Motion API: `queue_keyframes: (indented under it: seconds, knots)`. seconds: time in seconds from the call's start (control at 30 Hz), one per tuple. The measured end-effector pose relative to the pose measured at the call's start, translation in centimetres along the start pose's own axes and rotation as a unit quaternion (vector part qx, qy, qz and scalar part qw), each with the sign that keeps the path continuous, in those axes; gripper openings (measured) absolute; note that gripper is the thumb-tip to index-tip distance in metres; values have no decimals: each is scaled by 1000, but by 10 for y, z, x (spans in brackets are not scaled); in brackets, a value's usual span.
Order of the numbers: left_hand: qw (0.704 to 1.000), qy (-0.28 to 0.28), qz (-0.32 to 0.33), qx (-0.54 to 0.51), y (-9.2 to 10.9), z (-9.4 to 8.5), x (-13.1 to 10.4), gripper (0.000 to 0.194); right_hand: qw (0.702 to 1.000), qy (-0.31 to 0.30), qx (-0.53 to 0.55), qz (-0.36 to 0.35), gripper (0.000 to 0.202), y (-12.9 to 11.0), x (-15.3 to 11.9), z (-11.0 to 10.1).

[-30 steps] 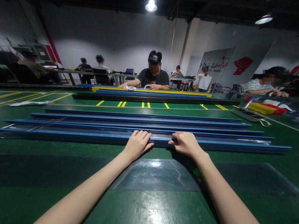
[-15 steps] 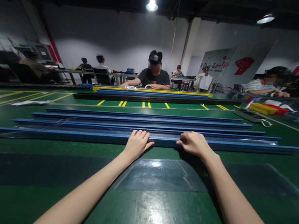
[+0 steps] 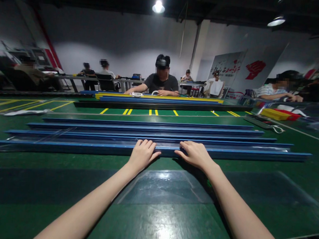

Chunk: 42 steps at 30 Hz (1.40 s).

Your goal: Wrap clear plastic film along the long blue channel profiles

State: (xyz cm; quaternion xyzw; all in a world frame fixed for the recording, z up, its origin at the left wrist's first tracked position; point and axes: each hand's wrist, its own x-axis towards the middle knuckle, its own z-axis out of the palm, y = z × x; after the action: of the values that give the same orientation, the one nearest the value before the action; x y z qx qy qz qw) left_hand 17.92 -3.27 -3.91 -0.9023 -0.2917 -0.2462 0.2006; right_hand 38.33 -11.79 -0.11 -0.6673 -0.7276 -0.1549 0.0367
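Note:
A long blue plastic channel lies crosswise on the green table, nearest to me. My left hand holds its near wall, fingers bent over the top edge and thumb along the front face. A short way to the right, my right hand grips the same wall, its thumb pointing left. The fingertips of both hands are partly hidden behind the edge. Clear plastic film shows inside the channel. Behind it, more blue channels lie roughly parallel.
A flat transparent sheet lies on the table before me. Farther back are a black bar, a yellow strip and a grey case with a white loop. A co-worker sits opposite; other people sit around.
My right hand has slid left along the channel, closer to my left hand, and its thumb has straightened. My left hand keeps its place on the channel. The view has shifted slightly.

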Motion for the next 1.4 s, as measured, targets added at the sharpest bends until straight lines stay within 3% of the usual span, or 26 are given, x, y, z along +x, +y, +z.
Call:
queue_keyframes:
  seconds: [0.3,1.13,1.4]
  knots:
    - [1000,5,3,4,0,1,0,31,997,58,18,-47,26,-25,9,6]
    - [998,34,41,-37,-2,1,1,27,1000,9,12,-14,23,-19,11,-5]
    - [999,43,18,-23,-2,1,0,30,1000,8,13,10,23,-7,5,-6]
